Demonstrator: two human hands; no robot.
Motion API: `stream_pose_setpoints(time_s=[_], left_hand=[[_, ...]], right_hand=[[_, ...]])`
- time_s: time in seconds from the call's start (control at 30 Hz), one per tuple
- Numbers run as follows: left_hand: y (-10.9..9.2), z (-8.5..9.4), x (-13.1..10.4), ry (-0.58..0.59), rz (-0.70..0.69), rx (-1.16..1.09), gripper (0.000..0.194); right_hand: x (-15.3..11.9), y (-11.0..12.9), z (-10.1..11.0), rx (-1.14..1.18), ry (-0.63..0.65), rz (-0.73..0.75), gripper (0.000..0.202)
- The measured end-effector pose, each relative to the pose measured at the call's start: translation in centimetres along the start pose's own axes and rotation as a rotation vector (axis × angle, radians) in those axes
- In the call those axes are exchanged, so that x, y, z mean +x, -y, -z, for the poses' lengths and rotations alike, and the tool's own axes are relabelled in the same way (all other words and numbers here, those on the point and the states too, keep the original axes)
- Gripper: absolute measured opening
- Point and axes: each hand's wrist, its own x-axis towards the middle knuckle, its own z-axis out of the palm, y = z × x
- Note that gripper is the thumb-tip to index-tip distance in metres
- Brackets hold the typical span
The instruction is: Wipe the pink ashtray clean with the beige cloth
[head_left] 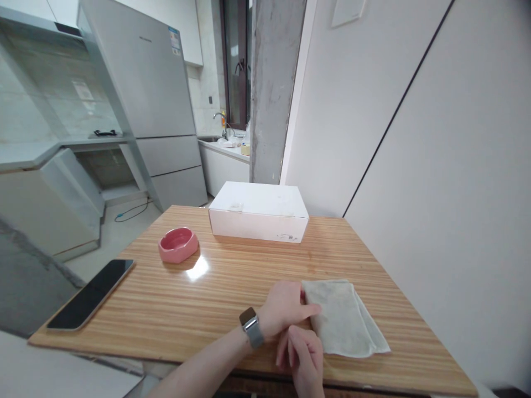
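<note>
A folded pale grey-green cloth (342,318) lies on the wooden table (199,309), toward its right front. At the cloth's left edge is my left hand (286,304), a watch on its wrist; the thumb rests on the cloth and the other fingers curl down at its edge, partly hidden. My right hand (302,354) is just below, near the table's front edge, with its fingers curled together beside the cloth's lower left corner. Whether anything is inside those fingers cannot be made out.
A white box (257,213) stands at the back of the table. A pink octagonal bowl (178,246) sits to the left, and a dark-screened phone (91,296) lies at the left edge. A white wall rises on the right; a fridge (145,72) stands beyond.
</note>
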Motion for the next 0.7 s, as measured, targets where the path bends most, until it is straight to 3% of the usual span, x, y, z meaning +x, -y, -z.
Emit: stream_pose_setpoints(time_s=[0.07,0.2,0.3,0.37,0.53,0.7], left_hand=[[-0.7,-0.5,0.9,0.033,0.021,-0.031,0.024],[-0.9,-0.8,1.8,0.026,0.02,-0.087,0.009],[-0.3,-0.3,1.7,-0.036,0.029,-0.149,0.002],[0.4,0.4,1.3,-0.112,0.065,-0.177,0.011],[3.7,3.9,-1.3,-0.292,0.192,-0.19,0.027],[9.3,9.2,-7.5,-0.389,0.303,-0.145,0.016]], right_hand=[[0.0,0.0,-0.1,0.026,-0.017,-0.001,0.061],[0.2,0.1,-0.1,-0.022,0.076,0.012,0.059],[0.2,0.4,-0.3,-0.062,0.07,0.022,0.058],[0.3,0.7,-0.4,-0.075,0.066,0.039,0.058],[0.6,0.9,-0.3,-0.141,0.133,0.096,0.058],[0.8,0.4,-0.1,-0.189,0.12,0.066,0.058]])
